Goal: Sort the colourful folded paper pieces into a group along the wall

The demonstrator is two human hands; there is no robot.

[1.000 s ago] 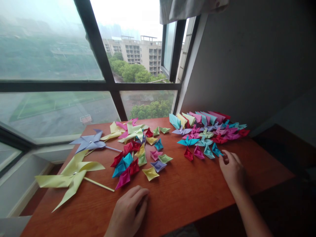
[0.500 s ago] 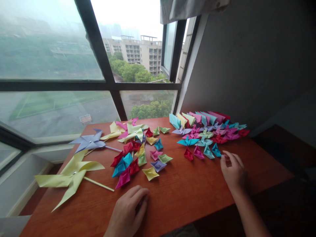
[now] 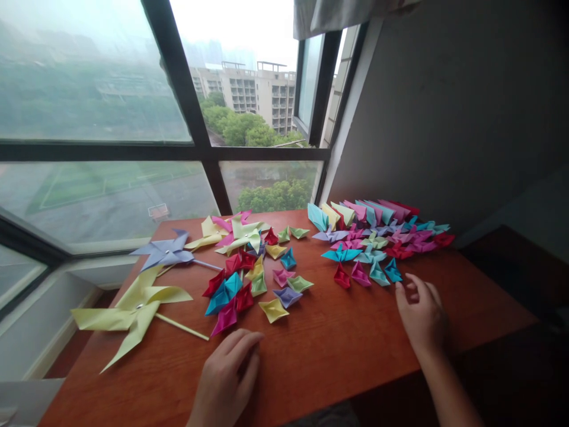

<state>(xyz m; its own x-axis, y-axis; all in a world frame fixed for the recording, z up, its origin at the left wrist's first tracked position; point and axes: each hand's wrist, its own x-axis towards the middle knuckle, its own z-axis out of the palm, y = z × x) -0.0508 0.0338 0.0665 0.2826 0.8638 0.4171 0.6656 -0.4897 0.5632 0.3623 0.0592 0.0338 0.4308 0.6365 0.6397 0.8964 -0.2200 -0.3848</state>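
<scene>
My right hand (image 3: pixel 421 311) is held over the right part of the table, its fingers loosely bent and apart with nothing between them. Just beyond its fingertips stands a blue folded paper boat (image 3: pixel 393 271), at the end of a short row with a light-blue boat (image 3: pixel 379 273), a magenta boat (image 3: pixel 360 274) and a red boat (image 3: pixel 342 276). My left hand (image 3: pixel 227 373) rests near the front edge, loosely curled, thumb apart from the fingers, holding nothing visible. Nearest to it are a magenta paper boat (image 3: pixel 224 317) and a yellow boat (image 3: pixel 274 310).
Several paper pinwheels lie on the left, including a large yellow one (image 3: pixel 137 314) and a purple one (image 3: pixel 165 252). Rows of folded paper cranes (image 3: pixel 373 240) fill the back right. The wooden table (image 3: pixel 320 356) meets a window (image 3: pixel 271 184) and a grey wall (image 3: pixel 444 118).
The whole view has shifted slightly to the right. My right hand's fingers have spread a little beside the blue boat. My left hand has moved slightly left. The paper pieces have stayed in place.
</scene>
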